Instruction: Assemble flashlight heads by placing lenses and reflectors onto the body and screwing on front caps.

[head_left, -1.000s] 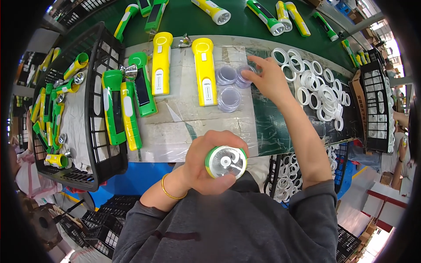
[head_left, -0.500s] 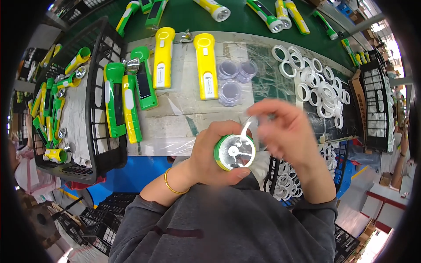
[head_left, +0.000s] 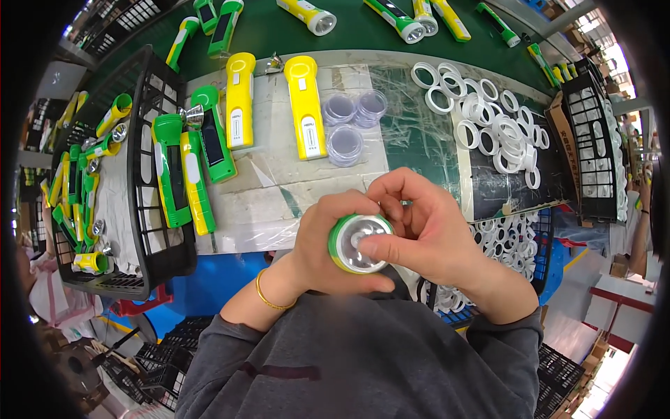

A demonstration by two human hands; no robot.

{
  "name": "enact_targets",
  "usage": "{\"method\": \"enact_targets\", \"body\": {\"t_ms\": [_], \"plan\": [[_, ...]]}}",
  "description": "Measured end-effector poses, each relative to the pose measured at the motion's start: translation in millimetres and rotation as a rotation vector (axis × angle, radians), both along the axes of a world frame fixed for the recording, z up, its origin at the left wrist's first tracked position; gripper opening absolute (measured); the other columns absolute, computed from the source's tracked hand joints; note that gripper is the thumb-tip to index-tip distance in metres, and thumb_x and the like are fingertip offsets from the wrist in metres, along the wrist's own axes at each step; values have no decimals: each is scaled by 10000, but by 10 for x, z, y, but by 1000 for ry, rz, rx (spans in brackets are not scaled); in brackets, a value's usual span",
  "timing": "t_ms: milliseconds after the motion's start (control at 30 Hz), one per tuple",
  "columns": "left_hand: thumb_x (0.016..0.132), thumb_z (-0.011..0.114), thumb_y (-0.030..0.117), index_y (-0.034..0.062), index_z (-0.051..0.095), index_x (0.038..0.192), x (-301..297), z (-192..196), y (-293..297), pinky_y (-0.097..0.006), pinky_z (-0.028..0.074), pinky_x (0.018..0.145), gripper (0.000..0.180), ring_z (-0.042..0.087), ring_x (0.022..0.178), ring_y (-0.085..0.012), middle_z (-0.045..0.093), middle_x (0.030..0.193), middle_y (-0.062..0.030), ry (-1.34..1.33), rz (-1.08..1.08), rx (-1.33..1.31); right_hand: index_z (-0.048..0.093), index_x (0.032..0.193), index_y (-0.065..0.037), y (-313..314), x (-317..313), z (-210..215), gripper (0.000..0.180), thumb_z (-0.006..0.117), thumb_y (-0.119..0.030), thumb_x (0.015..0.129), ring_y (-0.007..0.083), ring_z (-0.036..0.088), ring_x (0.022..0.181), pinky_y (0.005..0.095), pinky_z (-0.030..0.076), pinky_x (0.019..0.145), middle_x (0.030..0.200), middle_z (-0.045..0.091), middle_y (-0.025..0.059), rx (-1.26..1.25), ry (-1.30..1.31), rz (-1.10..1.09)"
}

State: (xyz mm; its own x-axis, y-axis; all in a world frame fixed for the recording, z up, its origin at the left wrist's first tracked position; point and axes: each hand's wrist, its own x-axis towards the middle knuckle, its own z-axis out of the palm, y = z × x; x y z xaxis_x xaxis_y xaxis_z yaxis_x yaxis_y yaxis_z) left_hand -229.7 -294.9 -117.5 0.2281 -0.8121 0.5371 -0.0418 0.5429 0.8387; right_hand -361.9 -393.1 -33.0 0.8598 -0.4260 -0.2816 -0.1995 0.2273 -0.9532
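Observation:
My left hand (head_left: 315, 241) is wrapped around a green and yellow flashlight (head_left: 333, 236), its round front turned up toward me. A white ring (head_left: 340, 247) sits around the rim of that front, over a shiny reflector (head_left: 351, 241). From the right, my right hand (head_left: 440, 237) is closed at the rim, thumb pressed on the flashlight's front and fingers curled beside it. The flashlight's body is hidden behind my left hand. Beyond my hands, clear round lenses (head_left: 345, 145) lie in stacks next to a yellow flashlight (head_left: 305, 108).
Many loose white rings (head_left: 508, 143) spread over the table's right side, with more in a crate (head_left: 543, 255) below. A black crate (head_left: 164, 241) at left holds flashlights. Green-yellow flashlights (head_left: 169, 171) lie beside it, and others (head_left: 401, 21) along the green surface (head_left: 349, 42) behind.
My right hand has come in from the right, its thumb now on the flashlight's front. The white ring, earlier raised at the rim, now lies around it. The table appears shifted slightly left.

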Motion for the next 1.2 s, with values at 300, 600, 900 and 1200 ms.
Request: {"method": "enact_targets", "body": {"t_ms": [300,600,900,1200], "plan": [[608,737,95,6,490,1067,22,72,19,-269,497,589,529,634,690,-184,606,882,-92,-49,61,30,488,1005,-90,0,92,66,420,794,-100,717,-3,336,606,170,273,516,751,371,-65,-36,132,14],[601,721,80,0,510,1060,76,109,-30,-268,487,607,511,604,687,-195,604,864,-124,-46,-35,-42,494,914,-89,-44,115,-63,368,791,-119,698,14,407,654,187,327,548,749,451,-52,-31,68,79],[731,733,275,24,420,1078,117,115,-61,-259,454,595,530,574,695,-190,578,814,-173,39,-129,61,642,1005,-27,-1368,-815,-904,312,736,-187,754,254,573,680,345,468,620,893,598,139,-1524,633,-506],[723,764,246,29,354,1156,151,40,-39,-274,473,647,634,556,723,-157,592,934,-210,100,-185,57,627,887,-56,-1008,-508,-748,146,702,-87,766,320,629,874,356,524,748,1137,553,221,-1178,253,-344]]}}
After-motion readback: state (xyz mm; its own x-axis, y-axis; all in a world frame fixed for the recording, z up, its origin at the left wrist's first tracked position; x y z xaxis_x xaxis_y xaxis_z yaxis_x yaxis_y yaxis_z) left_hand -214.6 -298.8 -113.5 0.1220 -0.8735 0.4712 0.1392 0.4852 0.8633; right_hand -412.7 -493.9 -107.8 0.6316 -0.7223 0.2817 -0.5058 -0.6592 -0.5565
